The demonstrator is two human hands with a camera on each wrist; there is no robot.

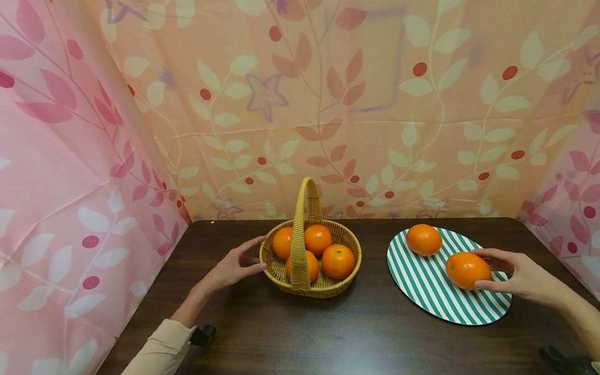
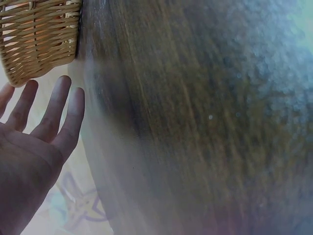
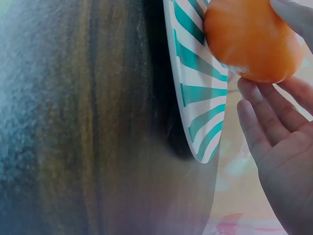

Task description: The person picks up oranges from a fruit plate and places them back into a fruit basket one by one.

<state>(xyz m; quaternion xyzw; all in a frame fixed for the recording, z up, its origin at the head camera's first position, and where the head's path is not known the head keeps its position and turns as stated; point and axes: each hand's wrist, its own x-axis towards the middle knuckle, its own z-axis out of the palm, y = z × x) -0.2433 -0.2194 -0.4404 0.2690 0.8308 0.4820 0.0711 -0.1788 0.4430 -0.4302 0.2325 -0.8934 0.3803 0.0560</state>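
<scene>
A wicker basket [image 1: 276, 278] with a tall arched handle holds several oranges [image 1: 338, 261]. At its left side is my left hand [image 1: 234, 266], thumb and forefinger at the rim, the other fingers loosely extended in the left wrist view beside the basket's woven wall [image 2: 41, 36]. On the right, my right hand [image 1: 529, 276] holds an orange [image 1: 466, 271] between thumb and fingers, over the green-and-white striped oval plate [image 1: 422, 284]. Whether that orange still touches the plate, I cannot tell. Another orange [image 1: 424, 240] lies toward the plate's back edge.
Basket and plate stand apart on a dark wooden table [image 1: 300, 333]. Patterned cloth [image 1: 375, 104] hangs behind the table and along both sides. Dark straps [image 1: 203, 336] are on the wrists.
</scene>
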